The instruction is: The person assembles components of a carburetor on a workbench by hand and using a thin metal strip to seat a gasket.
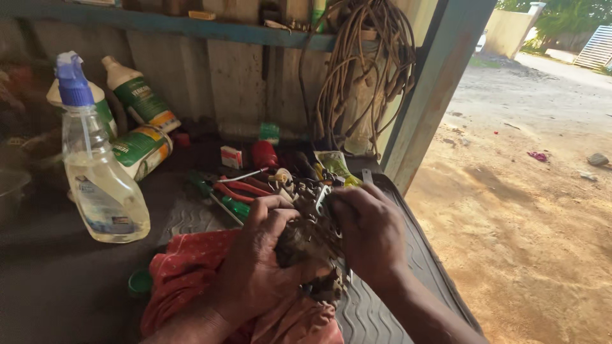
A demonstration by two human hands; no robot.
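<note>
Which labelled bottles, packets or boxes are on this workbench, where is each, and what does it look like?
Spray bottle: left front, clear with pale liquid, blue trigger top, pale label.
Upright white bottle: back left, leaning on the wall, green and orange label.
Lying white bottle: behind the spray bottle, on its side, green label.
Small box: centre back, white and red.
Packet: beneath the hanging cords, yellow-green.
</note>
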